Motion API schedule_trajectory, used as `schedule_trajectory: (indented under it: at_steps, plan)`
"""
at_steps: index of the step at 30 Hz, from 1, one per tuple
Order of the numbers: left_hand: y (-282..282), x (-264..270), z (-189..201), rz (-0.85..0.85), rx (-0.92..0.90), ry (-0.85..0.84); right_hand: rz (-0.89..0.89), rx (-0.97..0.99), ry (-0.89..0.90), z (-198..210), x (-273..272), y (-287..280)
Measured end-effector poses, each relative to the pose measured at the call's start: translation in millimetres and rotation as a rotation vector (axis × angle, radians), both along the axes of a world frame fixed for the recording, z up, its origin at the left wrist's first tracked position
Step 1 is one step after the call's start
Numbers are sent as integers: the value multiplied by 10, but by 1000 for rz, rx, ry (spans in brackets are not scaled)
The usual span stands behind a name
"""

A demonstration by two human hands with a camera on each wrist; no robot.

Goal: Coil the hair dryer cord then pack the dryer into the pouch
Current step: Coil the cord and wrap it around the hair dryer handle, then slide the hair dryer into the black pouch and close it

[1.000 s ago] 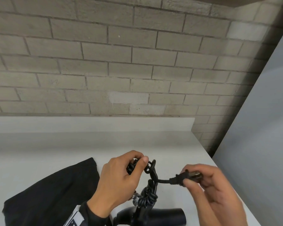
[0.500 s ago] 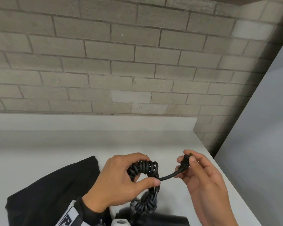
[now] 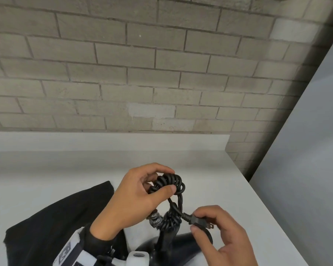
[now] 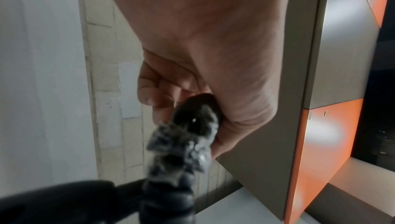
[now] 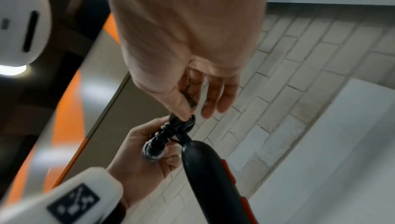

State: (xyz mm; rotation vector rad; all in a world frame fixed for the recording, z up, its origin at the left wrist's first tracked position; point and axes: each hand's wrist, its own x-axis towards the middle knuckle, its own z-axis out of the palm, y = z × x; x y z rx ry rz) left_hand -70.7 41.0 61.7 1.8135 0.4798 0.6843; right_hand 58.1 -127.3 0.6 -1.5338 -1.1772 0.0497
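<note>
No readable writing. Left hand (image 3: 136, 196) grips the coiled cord (image 3: 168, 184); right hand (image 3: 222, 233), now lower, pinches the plug (image 3: 197, 222) beside the dryer (image 3: 169, 244).

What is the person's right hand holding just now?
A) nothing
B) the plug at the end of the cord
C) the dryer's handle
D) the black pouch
B: the right hand pinches the plug, prongs showing, while the left hand holds the bunched cord.
</note>
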Motion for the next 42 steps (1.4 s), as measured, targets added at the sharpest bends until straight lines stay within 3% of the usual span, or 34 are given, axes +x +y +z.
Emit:
schedule_trajectory:
  at_steps: [2,5,10,14,18,22,24,28,32,38,42]
  plan:
    - [0,-7,13,-4,-53,-28,-119,16,-236,3,-26,22]
    - [9,-32,19,-32,-133,-60,-208,-34,-416,-27,-48,70]
    - [-14,-46,72,-116,-240,-86,-183,-271,-411,-56,-231,136]
    - [-64,-26,92,-219,-317,-91,-206,-339,-106,11,-378,167]
    - [-109,8,25,-307,-353,-116,-205,-195,179,40,-314,198]
    - [-130,32,-180,-163,-213,-125,-163,-116,531,75,-241,230]
    - [-149,28,-330,-104,-85,-19,-133,-115,720,48,-187,244]
    - [-272,90,-626,-191,-19,235,-96,-95,986,-38,-97,274]
    - [-404,187,-777,-236,-49,218,-103,-65,1044,-112,-55,284]
    - [-514,278,-901,-195,130,252,-140,-58,1076,-141,15,249]
    - [-532,354,-950,-230,202,269,-168,-135,986,-233,67,175]
